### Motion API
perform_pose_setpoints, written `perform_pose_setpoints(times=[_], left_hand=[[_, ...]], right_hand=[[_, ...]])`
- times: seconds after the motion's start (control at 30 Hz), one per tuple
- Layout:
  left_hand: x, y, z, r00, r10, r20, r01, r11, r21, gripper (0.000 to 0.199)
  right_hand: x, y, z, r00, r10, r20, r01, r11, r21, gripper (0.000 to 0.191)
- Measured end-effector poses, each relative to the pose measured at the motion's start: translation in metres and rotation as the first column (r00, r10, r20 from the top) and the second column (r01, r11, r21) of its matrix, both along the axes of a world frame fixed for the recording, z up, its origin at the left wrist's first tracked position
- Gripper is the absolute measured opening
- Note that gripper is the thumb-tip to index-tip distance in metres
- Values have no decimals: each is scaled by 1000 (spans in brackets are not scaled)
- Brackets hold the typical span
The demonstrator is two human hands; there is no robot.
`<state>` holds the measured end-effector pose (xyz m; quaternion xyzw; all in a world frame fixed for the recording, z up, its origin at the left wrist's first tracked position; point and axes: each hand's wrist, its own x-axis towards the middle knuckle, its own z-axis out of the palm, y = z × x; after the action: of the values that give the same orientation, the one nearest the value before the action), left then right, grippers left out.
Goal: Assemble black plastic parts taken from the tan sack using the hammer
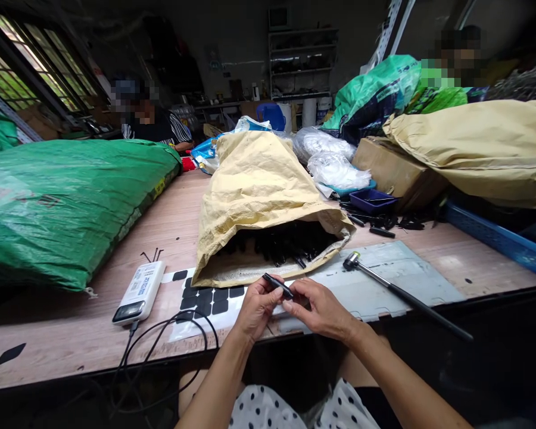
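Between my two hands is a small black tube-shaped piece (277, 285), its exact kind unclear. The fingers of my left hand (259, 304) pinch its upper left part. My right hand (319, 307) closes its thumb and fingers on the lower right end. Just beyond my hands lies a tan paper-like sack (259, 190), its mouth facing me, with many black pieces (281, 244) inside. A small hammer (402, 289) with a black grip rests to the right on a grey sheet (397, 268). Under the sack's front edge is a white sheet of black rounded-square stickers (205, 298).
A white power bank (140, 292) with a black cable (161, 325) lies at left, beside a bulging green sack (62, 202). On the right are a purple tray (373, 201), loose black pieces (382, 232) and a blue basket (495, 235). Two people sit across the table (178, 220).
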<state>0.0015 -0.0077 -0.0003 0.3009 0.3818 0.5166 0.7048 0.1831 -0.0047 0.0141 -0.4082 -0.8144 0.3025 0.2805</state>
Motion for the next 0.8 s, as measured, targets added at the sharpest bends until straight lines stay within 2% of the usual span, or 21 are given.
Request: perform_pose_setpoints(times=[0.17,0.4,0.63,0.8], left_hand=[[-2,1,-2,998,-53,-37,54,998,31,39],[-2,-1,-6,996,-31,-81,34,999,37,41],[-1,-1,-7,999,-30,-22,30,1000,-5,44],[-3,0,-7,999,-41,4,41,999,0,45]], right_hand=[[-3,3,2,998,9,56,-11,999,32,26],[-9,3,0,999,20,39,-21,999,43,22],[-7,-1,-1,993,-79,85,71,993,97,26],[-4,-2,-6,991,-112,75,105,991,88,27]])
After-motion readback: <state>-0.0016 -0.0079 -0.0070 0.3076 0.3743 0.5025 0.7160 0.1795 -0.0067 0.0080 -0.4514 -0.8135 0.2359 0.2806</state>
